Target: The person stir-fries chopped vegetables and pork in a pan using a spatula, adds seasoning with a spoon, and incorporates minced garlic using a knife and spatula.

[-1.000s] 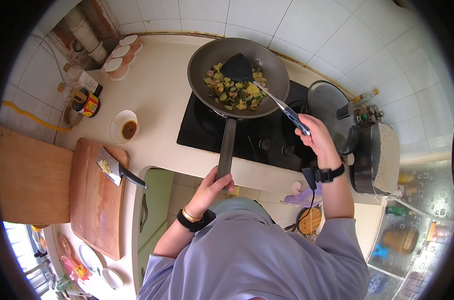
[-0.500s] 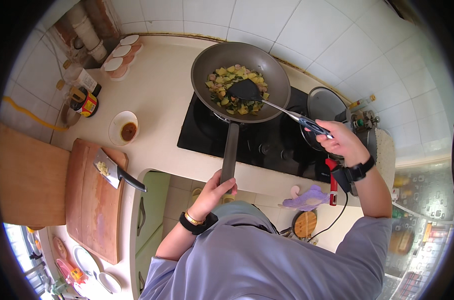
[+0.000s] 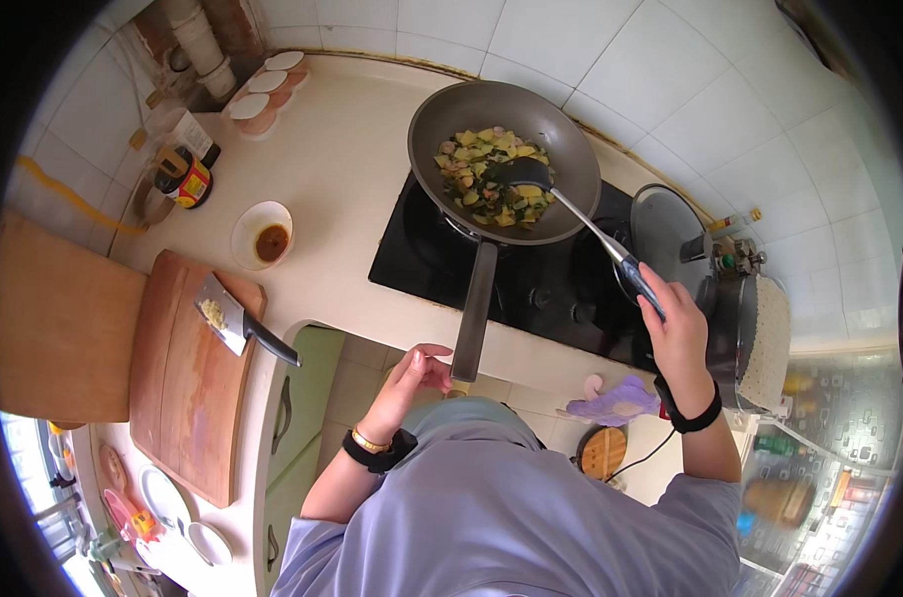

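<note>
A deep grey frying pan [image 3: 561,214] sits on the black cooktop, with diced yellow, green and pinkish food [image 3: 471,177] in it. My right hand [image 3: 678,333] grips the dark handle of a spatula [image 3: 596,231], whose black blade rests among the pieces at the right of the heap. Just left of the end of the pan handle [image 3: 479,308] is my left hand [image 3: 410,386]. Its fingers are loosely bent and apart, with nothing between them.
Left of the cooktop [image 3: 412,254] stands a white bowl [image 3: 248,234] with brown sauce. A cleaver [image 3: 235,323] carrying minced pieces lies on a wooden cutting board [image 3: 188,398], its handle past the board's edge. Bottles [image 3: 185,179] stand behind; a glass lid [image 3: 660,219] lies right of the pan.
My left hand has let go of the pan handle and moved slightly left. My right hand has come lower and nearer my body; the spatula blade has shifted right within the food.
</note>
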`<state>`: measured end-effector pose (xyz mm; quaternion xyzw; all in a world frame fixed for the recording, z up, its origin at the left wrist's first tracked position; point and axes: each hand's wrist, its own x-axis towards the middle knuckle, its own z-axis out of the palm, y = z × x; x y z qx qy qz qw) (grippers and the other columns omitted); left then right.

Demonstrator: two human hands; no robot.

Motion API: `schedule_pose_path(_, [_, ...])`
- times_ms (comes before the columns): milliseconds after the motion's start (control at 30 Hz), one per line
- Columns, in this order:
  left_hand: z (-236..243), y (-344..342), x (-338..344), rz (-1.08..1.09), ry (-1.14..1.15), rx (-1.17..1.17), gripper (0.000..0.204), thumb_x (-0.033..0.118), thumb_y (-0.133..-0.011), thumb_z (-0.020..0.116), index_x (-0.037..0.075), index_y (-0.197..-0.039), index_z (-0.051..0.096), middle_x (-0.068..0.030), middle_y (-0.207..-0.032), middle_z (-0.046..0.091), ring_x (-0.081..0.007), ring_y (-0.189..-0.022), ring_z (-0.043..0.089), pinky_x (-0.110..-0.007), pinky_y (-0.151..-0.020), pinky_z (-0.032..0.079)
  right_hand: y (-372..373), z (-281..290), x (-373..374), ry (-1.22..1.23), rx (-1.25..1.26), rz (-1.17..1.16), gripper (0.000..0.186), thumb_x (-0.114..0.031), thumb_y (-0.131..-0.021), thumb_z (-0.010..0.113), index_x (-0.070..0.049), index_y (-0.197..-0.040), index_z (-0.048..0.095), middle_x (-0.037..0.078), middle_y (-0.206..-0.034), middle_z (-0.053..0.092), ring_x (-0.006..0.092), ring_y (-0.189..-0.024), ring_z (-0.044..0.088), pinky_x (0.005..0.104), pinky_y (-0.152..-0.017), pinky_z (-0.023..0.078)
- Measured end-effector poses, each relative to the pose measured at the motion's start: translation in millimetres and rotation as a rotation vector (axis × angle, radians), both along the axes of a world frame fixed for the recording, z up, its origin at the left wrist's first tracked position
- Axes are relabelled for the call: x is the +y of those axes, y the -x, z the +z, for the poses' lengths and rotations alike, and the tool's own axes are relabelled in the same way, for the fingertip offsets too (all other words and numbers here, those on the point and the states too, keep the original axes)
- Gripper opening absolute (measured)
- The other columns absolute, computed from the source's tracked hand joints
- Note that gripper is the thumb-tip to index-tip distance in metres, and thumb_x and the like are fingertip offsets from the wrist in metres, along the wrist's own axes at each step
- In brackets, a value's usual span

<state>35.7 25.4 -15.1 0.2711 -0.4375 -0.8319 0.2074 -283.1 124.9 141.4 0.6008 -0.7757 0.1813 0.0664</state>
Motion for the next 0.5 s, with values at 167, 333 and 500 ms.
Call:
schedule_pose_path(167, [3.0,-6.6,1.6,0.004,0.009,-0.010,0.062,0.055,-0.096,0.031,-0.001,-0.119,0.047,-0.0064,-0.087,0.057,-0.0156,-0.084,0.056,-0.030,-0.082,0.044,-10.2,-12.0,-8.7,-0.033,0.042,0.031,0.038,-0.009,-0.082,0.065,-0.015,-0.119,0.060,0.010,-0.078,0.055,0.0296,-0.064,0.056,0.0365,-0.057,0.045])
schedule_pose_path(333, [0.1,-16.1,2.7,0.028,0.001,-0.008,0.056,0.050,-0.098,0.033,0.000,-0.119,0.048,-0.0061,-0.088,0.058,-0.0149,-0.085,0.056,-0.030,-0.083,0.044,-6.6,-6.3,-7.5,0.030,-0.075,-0.009,0.038,-0.009,-0.082,0.066,-0.016,-0.119,0.061,0.010,-0.078,0.056,0.0286,-0.066,0.057,0.0350,-0.060,0.046])
schedule_pose_path(500, [-4.8,-22.4,1.5,0.045,-0.017,-0.023,0.050,0.045,-0.099,0.035,0.001,-0.119,0.050,-0.0055,-0.089,0.058,-0.0144,-0.086,0.056,-0.029,-0.084,0.045,-9.3,-31.1,-12.5,0.075,-0.107,-0.012,0.038,-0.009,-0.082,0.066,-0.017,-0.119,0.061,0.009,-0.079,0.056,0.0273,-0.066,0.057,0.0343,-0.061,0.046])
